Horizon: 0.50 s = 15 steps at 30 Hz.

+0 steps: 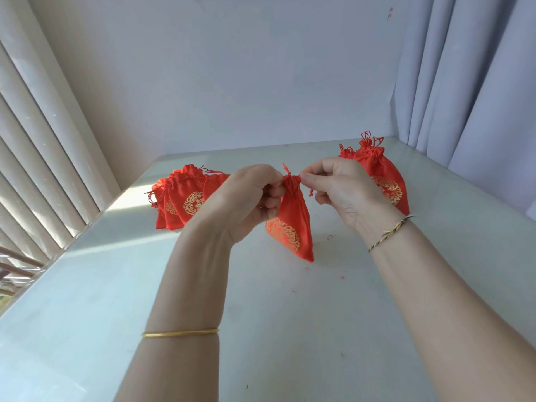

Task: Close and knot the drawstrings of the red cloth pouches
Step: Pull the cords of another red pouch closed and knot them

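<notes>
The left hand (249, 198) and the right hand (340, 188) both have curled fingers and pinch the gathered neck of one red pouch (293, 216), one from each side. The pouch hangs between them above the table (290, 329), with its long axis pointing down and slightly right. A drawstring (286, 169) end stands up at the neck. Both hands are equally near, so I think the knot needs a sideways pull.

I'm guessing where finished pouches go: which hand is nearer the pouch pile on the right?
Right. The right hand is just in front of that pile, overlapping it in view; the left hand is farther off, beyond the held pouch whose neck both pinch.
</notes>
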### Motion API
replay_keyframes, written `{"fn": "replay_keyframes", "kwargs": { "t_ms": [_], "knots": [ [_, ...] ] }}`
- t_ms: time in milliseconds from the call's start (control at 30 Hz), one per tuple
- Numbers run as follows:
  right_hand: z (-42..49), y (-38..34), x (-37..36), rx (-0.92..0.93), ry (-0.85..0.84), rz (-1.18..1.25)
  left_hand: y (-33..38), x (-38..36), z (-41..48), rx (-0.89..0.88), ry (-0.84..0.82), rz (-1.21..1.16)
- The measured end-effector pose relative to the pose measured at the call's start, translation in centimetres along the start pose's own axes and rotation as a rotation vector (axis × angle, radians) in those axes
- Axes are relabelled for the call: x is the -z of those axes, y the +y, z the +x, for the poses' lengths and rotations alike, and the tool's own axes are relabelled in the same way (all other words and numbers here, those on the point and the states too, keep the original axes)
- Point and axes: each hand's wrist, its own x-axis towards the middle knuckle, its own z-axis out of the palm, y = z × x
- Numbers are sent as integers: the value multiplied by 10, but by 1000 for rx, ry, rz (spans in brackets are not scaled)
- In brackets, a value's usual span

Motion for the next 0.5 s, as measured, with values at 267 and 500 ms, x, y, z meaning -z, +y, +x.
{"fn": "replay_keyframes", "kwargs": {
  "t_ms": [267,500],
  "knots": [
    [-17,-3,28,-173,-187,-152,-5,-19,5,44,64,-223],
    [-41,38,48,53,-18,-728,-12,-58,4,42,54,-402]
  ]
}}
